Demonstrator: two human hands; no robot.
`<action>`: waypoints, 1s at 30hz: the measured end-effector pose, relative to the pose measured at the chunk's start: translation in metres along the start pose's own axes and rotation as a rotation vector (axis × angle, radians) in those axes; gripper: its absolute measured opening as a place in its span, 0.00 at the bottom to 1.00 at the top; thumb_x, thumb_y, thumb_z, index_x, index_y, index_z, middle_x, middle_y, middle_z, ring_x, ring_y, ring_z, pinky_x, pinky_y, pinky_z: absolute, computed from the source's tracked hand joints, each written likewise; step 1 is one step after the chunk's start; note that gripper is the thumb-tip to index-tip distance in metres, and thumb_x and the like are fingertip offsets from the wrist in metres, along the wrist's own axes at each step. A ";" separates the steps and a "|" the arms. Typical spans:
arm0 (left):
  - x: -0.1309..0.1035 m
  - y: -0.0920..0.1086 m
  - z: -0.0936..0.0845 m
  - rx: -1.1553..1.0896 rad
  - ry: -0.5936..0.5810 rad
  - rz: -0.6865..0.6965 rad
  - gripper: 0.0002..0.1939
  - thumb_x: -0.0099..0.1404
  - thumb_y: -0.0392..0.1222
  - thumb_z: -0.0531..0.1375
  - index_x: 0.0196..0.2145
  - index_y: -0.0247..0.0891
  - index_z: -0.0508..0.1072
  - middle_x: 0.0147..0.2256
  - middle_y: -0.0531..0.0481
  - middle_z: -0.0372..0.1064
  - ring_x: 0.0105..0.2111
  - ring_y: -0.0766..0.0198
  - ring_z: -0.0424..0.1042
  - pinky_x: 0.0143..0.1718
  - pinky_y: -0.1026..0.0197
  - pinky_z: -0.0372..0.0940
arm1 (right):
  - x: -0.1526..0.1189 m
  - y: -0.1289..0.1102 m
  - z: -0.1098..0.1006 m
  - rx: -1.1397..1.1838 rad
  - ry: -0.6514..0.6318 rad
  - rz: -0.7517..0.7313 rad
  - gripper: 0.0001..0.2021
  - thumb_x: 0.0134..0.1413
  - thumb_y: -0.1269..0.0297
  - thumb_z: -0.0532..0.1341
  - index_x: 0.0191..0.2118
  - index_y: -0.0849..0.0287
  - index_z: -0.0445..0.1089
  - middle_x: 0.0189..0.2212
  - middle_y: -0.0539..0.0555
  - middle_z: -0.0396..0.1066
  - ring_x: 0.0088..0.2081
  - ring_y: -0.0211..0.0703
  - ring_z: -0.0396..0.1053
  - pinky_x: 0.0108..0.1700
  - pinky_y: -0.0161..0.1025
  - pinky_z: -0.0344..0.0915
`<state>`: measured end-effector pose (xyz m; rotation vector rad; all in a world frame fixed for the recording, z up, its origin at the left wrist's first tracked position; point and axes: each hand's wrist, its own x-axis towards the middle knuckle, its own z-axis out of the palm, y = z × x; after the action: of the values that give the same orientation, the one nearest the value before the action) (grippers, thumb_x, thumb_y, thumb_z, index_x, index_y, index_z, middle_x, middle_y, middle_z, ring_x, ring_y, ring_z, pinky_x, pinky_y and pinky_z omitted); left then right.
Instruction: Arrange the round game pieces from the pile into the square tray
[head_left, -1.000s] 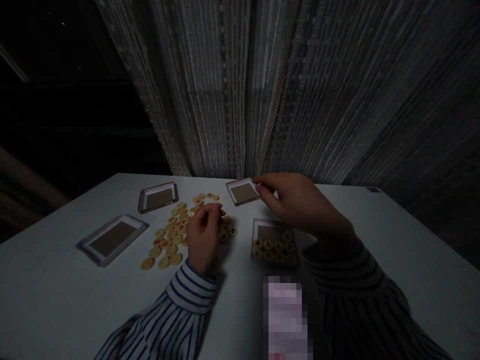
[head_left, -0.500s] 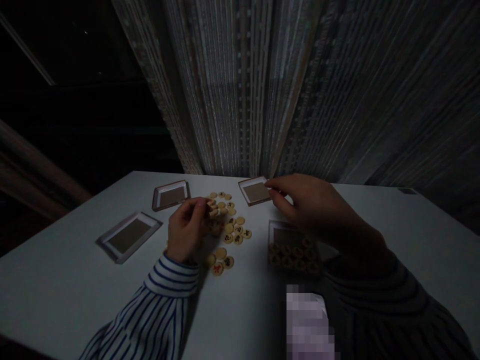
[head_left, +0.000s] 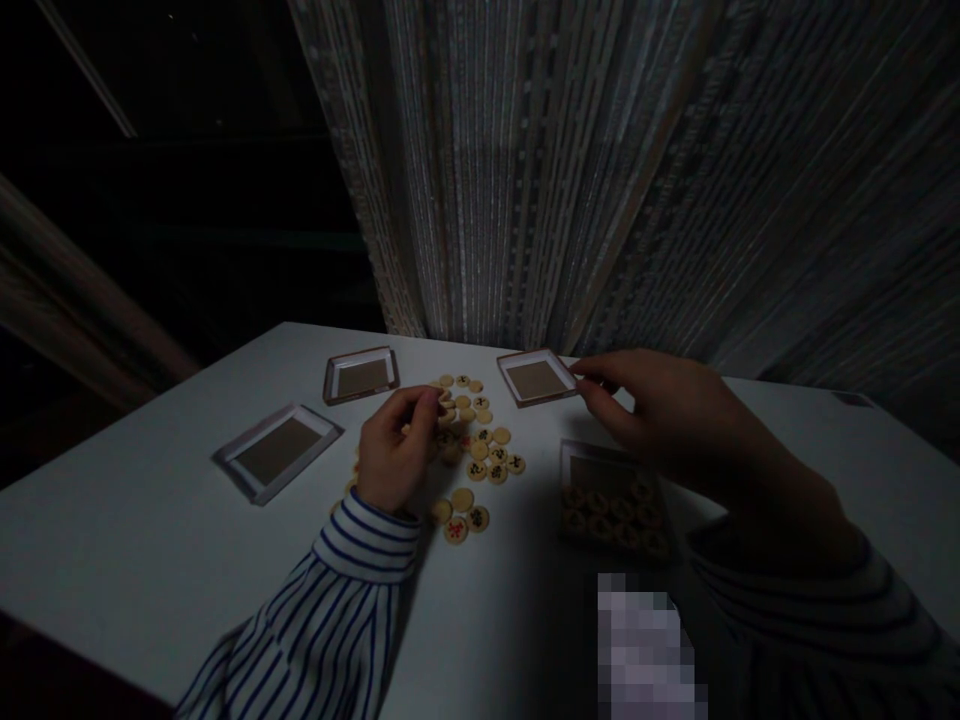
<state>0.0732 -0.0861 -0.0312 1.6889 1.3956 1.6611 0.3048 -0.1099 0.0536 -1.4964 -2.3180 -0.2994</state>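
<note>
Pinched in my left hand are a few round wooden Chinese chess pieces, held over the loose ones. Beneath and right of that hand lie several more pieces, some marked in black or red and some plain. My right hand hovers palm down, its thumb and forefinger close together at the right edge of the back tray. Whether those fingertips hold a piece or touch the tray is unclear. Below my right hand stands a shaded box with rows of pieces in its near part.
Two more shallow trays with pale rims stand on the left: a left rear tray and a left front tray. A pixelated object lies at the near edge of the white table. Behind the table hangs a string curtain.
The view has shifted, so the table's things appear farther right. My right hand has moved a little right relative to the back tray, uncovering more of it. My left hand still holds pieces.
</note>
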 end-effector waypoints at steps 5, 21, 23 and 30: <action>0.002 0.001 -0.002 0.044 -0.006 0.024 0.11 0.59 0.46 0.56 0.32 0.36 0.72 0.27 0.51 0.71 0.26 0.67 0.68 0.30 0.65 0.63 | 0.001 0.000 0.001 -0.028 -0.049 -0.007 0.14 0.54 0.64 0.50 0.41 0.58 0.70 0.35 0.54 0.73 0.34 0.43 0.68 0.35 0.38 0.61; -0.003 -0.008 -0.006 0.543 -0.702 0.204 0.10 0.54 0.41 0.59 0.36 0.39 0.72 0.36 0.46 0.71 0.39 0.57 0.68 0.43 0.55 0.60 | 0.005 -0.016 0.032 -0.074 -0.279 -0.147 0.13 0.52 0.65 0.53 0.41 0.59 0.70 0.40 0.57 0.71 0.39 0.46 0.69 0.39 0.40 0.62; -0.003 -0.009 -0.005 0.544 -0.724 0.213 0.11 0.54 0.41 0.59 0.37 0.40 0.72 0.36 0.46 0.71 0.40 0.57 0.67 0.43 0.55 0.60 | 0.005 -0.017 0.034 -0.081 -0.296 -0.153 0.13 0.52 0.65 0.53 0.41 0.59 0.70 0.40 0.58 0.71 0.39 0.45 0.69 0.38 0.39 0.63; -0.008 -0.007 0.001 0.652 -0.767 0.210 0.11 0.54 0.39 0.58 0.37 0.38 0.72 0.36 0.44 0.72 0.39 0.55 0.68 0.41 0.55 0.61 | 0.004 -0.019 0.037 -0.076 -0.290 -0.161 0.12 0.52 0.66 0.53 0.41 0.60 0.70 0.38 0.57 0.72 0.38 0.46 0.69 0.37 0.41 0.63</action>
<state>0.0733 -0.0895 -0.0412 2.5136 1.4336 0.4693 0.2792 -0.1013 0.0222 -1.4743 -2.6914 -0.2272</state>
